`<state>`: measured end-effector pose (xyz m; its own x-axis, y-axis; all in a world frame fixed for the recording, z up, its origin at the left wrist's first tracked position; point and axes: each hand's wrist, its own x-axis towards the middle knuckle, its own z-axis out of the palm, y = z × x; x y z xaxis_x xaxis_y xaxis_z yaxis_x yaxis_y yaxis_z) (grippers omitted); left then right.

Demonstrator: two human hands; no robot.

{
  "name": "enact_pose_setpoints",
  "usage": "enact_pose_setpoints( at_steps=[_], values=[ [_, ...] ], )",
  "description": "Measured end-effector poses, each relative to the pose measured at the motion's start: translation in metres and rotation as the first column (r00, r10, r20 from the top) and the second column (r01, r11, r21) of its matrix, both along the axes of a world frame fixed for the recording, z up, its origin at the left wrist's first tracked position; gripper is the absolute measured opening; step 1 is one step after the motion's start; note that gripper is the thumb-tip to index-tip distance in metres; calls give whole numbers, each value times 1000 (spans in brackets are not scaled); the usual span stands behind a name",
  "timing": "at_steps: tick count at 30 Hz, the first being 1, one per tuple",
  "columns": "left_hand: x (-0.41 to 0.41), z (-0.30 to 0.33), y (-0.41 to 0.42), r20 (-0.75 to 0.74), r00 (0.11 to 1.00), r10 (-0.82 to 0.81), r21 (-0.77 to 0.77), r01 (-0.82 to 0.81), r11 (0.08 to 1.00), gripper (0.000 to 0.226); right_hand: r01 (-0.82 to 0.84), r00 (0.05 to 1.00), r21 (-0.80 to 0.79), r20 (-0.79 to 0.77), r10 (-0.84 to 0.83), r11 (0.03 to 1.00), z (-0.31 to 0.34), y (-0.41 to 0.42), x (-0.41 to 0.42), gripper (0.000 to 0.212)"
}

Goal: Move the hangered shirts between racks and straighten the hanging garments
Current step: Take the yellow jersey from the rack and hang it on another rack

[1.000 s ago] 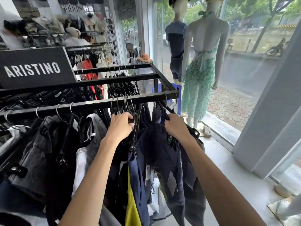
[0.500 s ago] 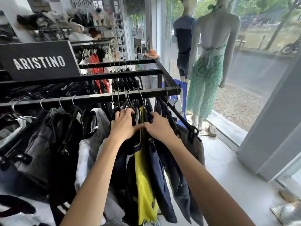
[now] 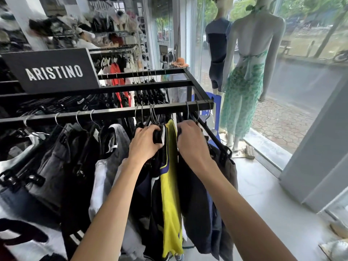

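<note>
Under the near black rail [image 3: 113,114], both hands work among the hanging garments — the left hand [image 3: 145,144] curls round a black hanger shoulder [image 3: 157,136], the right hand [image 3: 190,142] grips the top of a dark navy garment [image 3: 197,194]. Between them hangs a yellow shirt [image 3: 170,194]. Farther back, an ARISTINO sign [image 3: 54,72] tops the rack; beyond it, two mannequins [image 3: 252,53] face the window.
</note>
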<state>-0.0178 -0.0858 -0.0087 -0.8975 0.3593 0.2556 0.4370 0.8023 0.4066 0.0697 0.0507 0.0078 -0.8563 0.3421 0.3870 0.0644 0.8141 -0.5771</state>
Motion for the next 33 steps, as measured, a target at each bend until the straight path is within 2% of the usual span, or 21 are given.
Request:
enact_pose_setpoints(
  at_steps=[2,5,7,11,12,14,15,17,18,22,26,28,30,33],
  values=[
    [-2,0,-2,4,1000,-7,28,7,1000,47,-66,997,-55,40,69,996,0,-12,-10,38],
    [-5,0,-6,37,999,-15,76,12,997,44,-68,957,-149,269,107,986,-14,-19,-26,27],
    [-5,0,-7,55,998,-12,102,6,995,44,-67,929,-194,346,132,979,-26,-21,-31,21],
    [-4,-3,-5,36,999,-25,134,20,991,47,-86,931,-312,314,188,946,-40,-23,-30,35],
    [-3,-3,-5,26,999,-26,135,23,991,48,-88,935,-333,298,193,939,-39,-25,-28,33],
    [-1,-3,-4,17,1000,-25,130,22,991,49,-64,946,-356,276,170,932,-40,-29,-30,12],
    [0,-3,-4,15,1000,-23,129,21,991,50,-44,954,-369,260,149,928,-39,-30,-31,11],
    [5,-1,-3,9,1000,-18,123,17,992,50,-1,963,-412,244,111,911,-37,-30,-31,36],
    [6,-1,-3,1,1000,-17,119,17,993,50,25,966,-427,243,88,904,-35,-29,-31,40],
    [6,0,-2,-36,999,-27,100,31,995,48,42,986,-453,163,37,890,-17,-18,-31,32],
    [9,6,2,-124,992,3,90,9,996,39,7,985,-395,159,60,919,2,-3,-28,20],
    [10,15,6,-168,985,-23,157,49,986,33,12,983,-376,172,57,926,4,9,-23,19],
    [10,25,11,-173,978,-114,215,151,965,35,16,978,-359,199,60,933,5,23,-14,19],
    [12,35,24,-182,947,-266,136,292,947,48,0,966,-300,246,77,954,11,38,4,15]
  ],
)
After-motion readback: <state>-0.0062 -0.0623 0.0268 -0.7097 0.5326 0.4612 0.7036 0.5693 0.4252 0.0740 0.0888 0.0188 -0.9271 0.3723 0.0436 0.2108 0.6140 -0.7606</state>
